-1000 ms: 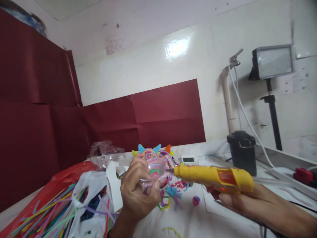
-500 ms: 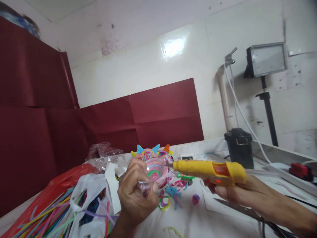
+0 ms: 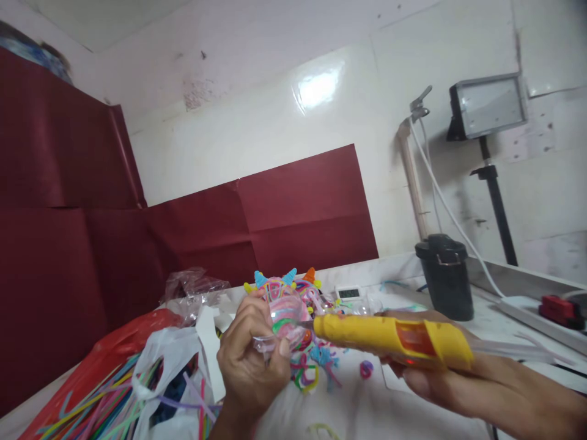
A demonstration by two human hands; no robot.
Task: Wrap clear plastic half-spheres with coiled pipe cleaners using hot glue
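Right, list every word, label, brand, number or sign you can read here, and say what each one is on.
No text can be read with certainty.
Small white digital display: dark digits on its screen, too small and blurred to read.
Yellow hot-glue gun in the right hand: no lettering can be made out.
White power strip: no marking can be made out.
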